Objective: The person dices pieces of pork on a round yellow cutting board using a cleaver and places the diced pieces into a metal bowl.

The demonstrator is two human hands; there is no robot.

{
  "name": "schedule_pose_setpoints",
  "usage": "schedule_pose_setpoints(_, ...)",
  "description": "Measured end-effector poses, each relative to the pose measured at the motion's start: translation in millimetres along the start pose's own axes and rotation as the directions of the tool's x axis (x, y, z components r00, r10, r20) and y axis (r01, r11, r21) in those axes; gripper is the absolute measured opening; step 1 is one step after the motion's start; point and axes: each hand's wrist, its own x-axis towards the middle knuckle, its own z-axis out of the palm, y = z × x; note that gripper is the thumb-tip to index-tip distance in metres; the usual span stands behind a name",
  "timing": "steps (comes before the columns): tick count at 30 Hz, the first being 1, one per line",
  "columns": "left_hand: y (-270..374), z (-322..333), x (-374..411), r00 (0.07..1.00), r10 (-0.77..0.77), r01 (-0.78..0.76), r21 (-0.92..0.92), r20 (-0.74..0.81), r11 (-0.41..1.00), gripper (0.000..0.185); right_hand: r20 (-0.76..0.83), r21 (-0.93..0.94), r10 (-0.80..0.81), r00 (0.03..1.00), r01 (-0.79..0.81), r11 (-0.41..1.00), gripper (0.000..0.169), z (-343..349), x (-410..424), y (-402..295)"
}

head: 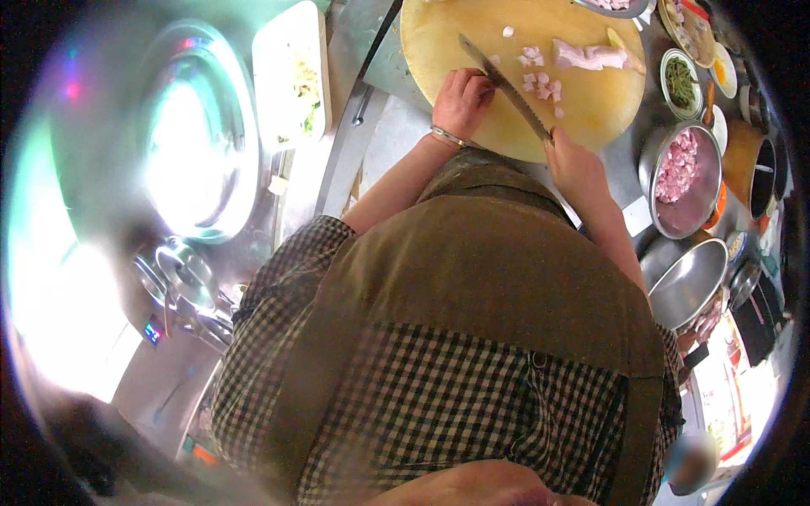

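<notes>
A round yellowish cutting board [595,126] lies before me. My right hand [573,161] grips the handle end of a long knife [522,106], whose blade slants up and left across the board. Against the blade's left side rest the curled fingers of my left hand [465,98]; whether they hold anything is hidden. Small pale pink cubes of raw meat [543,87] are scattered right of the blade, with one piece [508,31] farther up. A longer strip of raw meat [590,57] lies at the board's upper right.
To the right stand a steel bowl of cut meat [677,167], a dish of green vegetables [680,82] and another steel bowl [690,284]. At left are a white tray with chopped vegetables [272,76], a large shiny metal basin [250,145] and metal pans [186,272]. Another person [693,462] is at lower right.
</notes>
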Motion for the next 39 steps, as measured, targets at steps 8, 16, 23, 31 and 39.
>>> schedule_pose_setpoints(8, 2, 1, 1, 0.998, -0.051, 0.051, 0.000, -0.019, 0.999, 0.020, 0.051, 0.098, 0.055, 0.997, -0.060, 0.993, 0.024, -13, 9, 0)
schedule_pose_setpoints(16, -7, 3, -2, 1.000, -0.002, 0.003, -0.030, 0.030, 1.000, 0.023, 0.070, 0.230, 0.076, 0.995, -0.091, 0.969, 0.024, -8, 5, 12)
schedule_pose_setpoints(23, 1, -1, 8, 1.000, -0.013, 0.013, 0.018, 0.002, 1.000, 0.015, 0.003, 0.224, 0.020, 1.000, -0.020, 0.974, 0.025, -4, 42, -4)
schedule_pose_setpoints(31, -5, 1, 3, 0.997, 0.052, -0.053, 0.027, 0.049, 0.998, 0.016, -0.018, 0.163, 0.078, 0.997, -0.074, 0.984, 0.024, 12, 32, -3)
schedule_pose_setpoints(39, -1, 0, 4, 0.999, 0.030, -0.031, 0.033, 0.046, 0.999, 0.018, -0.093, 0.133, 0.078, 0.993, -0.066, 0.989, 0.022, 11, 42, -5)
